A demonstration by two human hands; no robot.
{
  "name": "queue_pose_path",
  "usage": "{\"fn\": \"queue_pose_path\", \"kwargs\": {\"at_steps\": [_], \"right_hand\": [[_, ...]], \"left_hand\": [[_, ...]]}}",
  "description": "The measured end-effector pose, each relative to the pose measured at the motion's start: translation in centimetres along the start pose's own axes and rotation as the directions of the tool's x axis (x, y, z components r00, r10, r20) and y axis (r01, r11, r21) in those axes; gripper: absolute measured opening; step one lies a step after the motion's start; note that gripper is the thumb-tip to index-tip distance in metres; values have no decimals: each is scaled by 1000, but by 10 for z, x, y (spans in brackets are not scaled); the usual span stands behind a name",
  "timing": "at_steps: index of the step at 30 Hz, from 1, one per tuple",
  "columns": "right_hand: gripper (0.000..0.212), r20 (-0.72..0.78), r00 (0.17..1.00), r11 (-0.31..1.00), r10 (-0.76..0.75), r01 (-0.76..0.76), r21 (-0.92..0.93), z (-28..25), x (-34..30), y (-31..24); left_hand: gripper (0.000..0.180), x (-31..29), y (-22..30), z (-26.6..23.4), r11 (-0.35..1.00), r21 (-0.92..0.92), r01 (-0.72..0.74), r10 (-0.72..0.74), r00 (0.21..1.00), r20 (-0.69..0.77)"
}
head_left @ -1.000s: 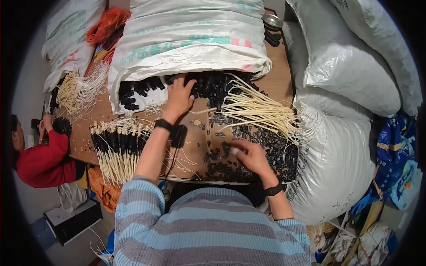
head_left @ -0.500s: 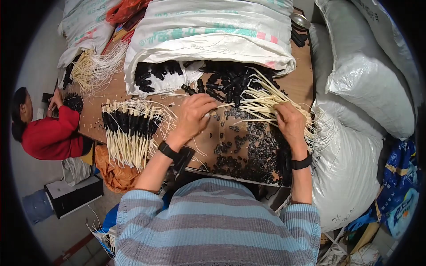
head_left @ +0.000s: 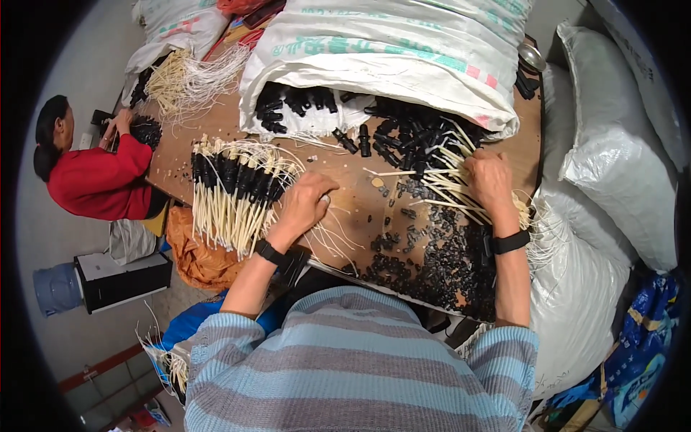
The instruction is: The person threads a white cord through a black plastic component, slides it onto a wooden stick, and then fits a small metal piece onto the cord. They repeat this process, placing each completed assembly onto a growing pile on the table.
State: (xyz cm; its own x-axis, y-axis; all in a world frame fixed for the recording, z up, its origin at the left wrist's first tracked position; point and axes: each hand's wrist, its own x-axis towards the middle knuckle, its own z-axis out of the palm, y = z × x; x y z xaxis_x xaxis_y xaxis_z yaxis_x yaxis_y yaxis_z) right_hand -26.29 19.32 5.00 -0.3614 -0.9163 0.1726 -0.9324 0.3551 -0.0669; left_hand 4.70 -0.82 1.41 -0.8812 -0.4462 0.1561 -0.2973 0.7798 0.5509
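Note:
My right hand is closed around a bundle of cream-sleeved wires, whose white tails hang out beyond the wrist. One sleeved wire sticks out from this bundle toward the left. My left hand hovers over the table with curled fingers and the thumb against them; whatever is inside is hidden. Beside it lies a row of black lamp-holder-like pieces with cream sleeves and white wires. Loose black holders spill from a white woven sack at the back.
Small black parts cover the table's near right. Full white sacks stand along the right side. A co-worker in a red top works at the left, near another heap of wires. An orange bag sits below the left edge.
My left hand has come away from the sleeved wire it was touching, leaving it sticking out of the bundle. My right hand stays at the bundle. The whole view has shifted.

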Motion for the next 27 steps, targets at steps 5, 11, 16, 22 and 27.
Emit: {"fn": "queue_pose_path", "kwargs": {"at_steps": [5, 11, 16, 22, 27], "right_hand": [[15, -7, 1000, 997, -29, 29, -68, 6, -1, 7], [8, 53, 989, 986, -138, 133, 96, -55, -13, -38], [6, -126, 991, 925, -46, 89, 370, -56, -55, -77], [12, 160, 892, 361, 423, -328, 873, -31, -102, -96], [14, 163, 924, 390, 346, -300, 871, -26, -109, -104]], "left_hand": [[31, 19, 4, -3, 997, 49, -57, 60, 997, -57], [34, 84, -17, 21, 943, 278, -185, 246, 947, -206], [24, 75, -17, 25, 967, 222, -127, 189, 940, -285], [27, 51, 14, 13, 981, -190, -34, 2, 986, -167], [21, 42, 17, 13, 824, -554, 116, -89, 993, 74]]}}
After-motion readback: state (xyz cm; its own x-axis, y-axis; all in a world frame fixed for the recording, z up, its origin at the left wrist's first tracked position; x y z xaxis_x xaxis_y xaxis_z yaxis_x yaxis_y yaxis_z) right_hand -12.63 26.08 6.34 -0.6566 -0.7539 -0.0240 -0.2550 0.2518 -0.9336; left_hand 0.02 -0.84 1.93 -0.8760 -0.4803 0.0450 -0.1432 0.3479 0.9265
